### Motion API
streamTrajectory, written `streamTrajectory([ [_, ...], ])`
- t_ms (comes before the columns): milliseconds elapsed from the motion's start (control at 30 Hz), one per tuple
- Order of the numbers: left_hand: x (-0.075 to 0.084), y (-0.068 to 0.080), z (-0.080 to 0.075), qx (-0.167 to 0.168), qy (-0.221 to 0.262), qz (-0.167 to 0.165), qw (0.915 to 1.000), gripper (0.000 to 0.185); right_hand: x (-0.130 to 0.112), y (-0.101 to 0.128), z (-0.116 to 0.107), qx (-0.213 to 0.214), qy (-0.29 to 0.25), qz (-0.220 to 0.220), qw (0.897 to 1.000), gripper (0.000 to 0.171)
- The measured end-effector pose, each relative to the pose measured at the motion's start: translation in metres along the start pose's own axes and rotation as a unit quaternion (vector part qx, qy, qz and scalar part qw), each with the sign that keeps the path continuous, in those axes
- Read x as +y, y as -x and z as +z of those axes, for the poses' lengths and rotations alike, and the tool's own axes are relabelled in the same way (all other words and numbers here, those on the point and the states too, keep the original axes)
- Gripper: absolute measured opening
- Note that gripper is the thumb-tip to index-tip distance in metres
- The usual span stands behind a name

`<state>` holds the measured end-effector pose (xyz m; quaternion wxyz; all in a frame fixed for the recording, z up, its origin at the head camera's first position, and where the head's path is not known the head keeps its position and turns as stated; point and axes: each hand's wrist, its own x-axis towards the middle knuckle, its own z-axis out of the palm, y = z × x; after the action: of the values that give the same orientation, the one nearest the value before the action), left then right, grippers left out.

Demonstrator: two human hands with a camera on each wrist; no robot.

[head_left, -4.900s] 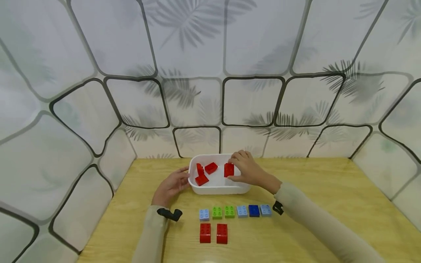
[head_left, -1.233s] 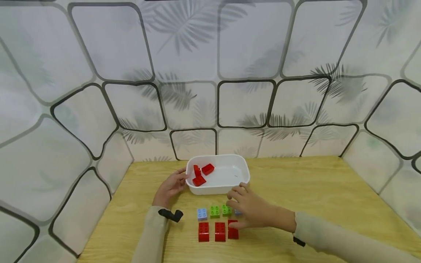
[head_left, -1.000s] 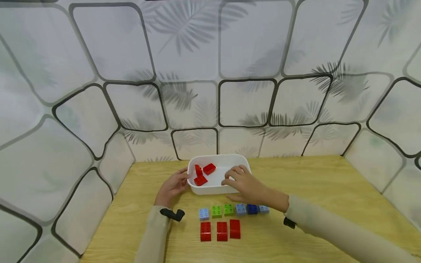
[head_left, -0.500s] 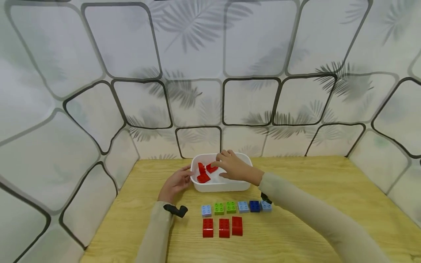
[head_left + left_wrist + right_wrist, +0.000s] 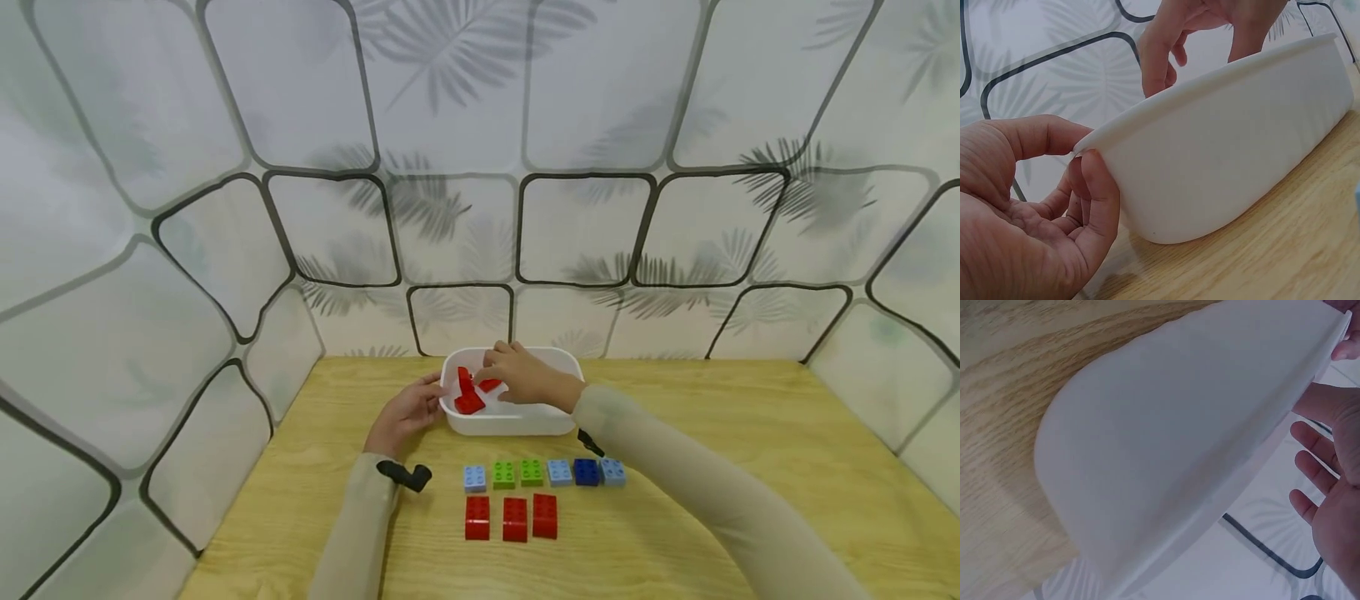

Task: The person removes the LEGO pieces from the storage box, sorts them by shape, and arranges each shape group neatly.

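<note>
White tub low in the middle of the head view, on a pale wooden table, with red bricks heaped in its left half; left hand at the tub's left end, thumb over the rim and fingers loosely curved against the outer wall, as seen at lower left of the left wrist view; right hand reaching over the tub from the right, fingers bent down onto a red brick near the tub's middle, though cannot tell whether pinched or only touched; below the tub, a row of small bricks in light blue, green, green, light blue, dark blue, light blue; under that row, toward its left, three red bricks side by side, the rightmost set slightly higher; in the right wrist view, only the tub's white outer wall across the centre; patterned wall panels filling the upper part of the head view.
</note>
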<state>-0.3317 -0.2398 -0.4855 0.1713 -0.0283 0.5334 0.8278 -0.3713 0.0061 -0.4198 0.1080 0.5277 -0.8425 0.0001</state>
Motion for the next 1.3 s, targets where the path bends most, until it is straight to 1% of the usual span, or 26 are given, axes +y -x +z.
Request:
streamTrajectory([
  [67,0.002,0.0,0.0,-0.007,0.001,0.004,1.0,0.056,-0.003,-0.006,0.0,-0.012,-0.004,-0.004,1.0,0.042],
  [167,0.003,0.001,0.001,-0.006,0.002,0.006,1.0,0.054,-0.008,-0.013,0.003,-0.038,-0.011,-0.004,0.999,0.043],
  [333,0.001,0.001,0.002,-0.01,0.012,-0.001,0.9999,0.049,-0.014,-0.02,0.008,-0.06,-0.003,-0.016,0.998,0.043],
  [467,0.0,-0.002,0.002,-0.016,0.032,0.0,0.9993,0.049,-0.012,-0.024,0.01,-0.061,0.005,-0.027,0.998,0.04],
  [567,-0.001,-0.004,0.0,-0.013,0.047,-0.003,0.9988,0.049,-0.01,-0.027,0.012,-0.059,0.014,-0.033,0.998,0.039],
  [800,-0.003,-0.002,-0.001,-0.009,0.022,0.003,0.9997,0.051,-0.011,-0.034,0.018,-0.076,0.051,-0.04,0.995,0.043],
  [933,-0.006,0.002,-0.001,-0.013,0.018,0.001,0.9997,0.048,-0.015,-0.036,0.023,-0.071,0.057,-0.053,0.994,0.046],
  [1100,-0.007,0.003,-0.001,-0.024,0.018,0.007,0.9995,0.044,-0.013,-0.035,0.031,-0.055,0.075,-0.067,0.993,0.049],
  [1167,-0.007,0.002,-0.001,-0.022,0.016,0.009,0.9996,0.044,-0.011,-0.035,0.033,-0.056,0.079,-0.066,0.993,0.048],
  [1300,-0.004,0.0,-0.002,-0.006,0.018,0.008,0.9998,0.047,-0.004,-0.036,0.037,-0.07,0.081,-0.059,0.993,0.051],
])
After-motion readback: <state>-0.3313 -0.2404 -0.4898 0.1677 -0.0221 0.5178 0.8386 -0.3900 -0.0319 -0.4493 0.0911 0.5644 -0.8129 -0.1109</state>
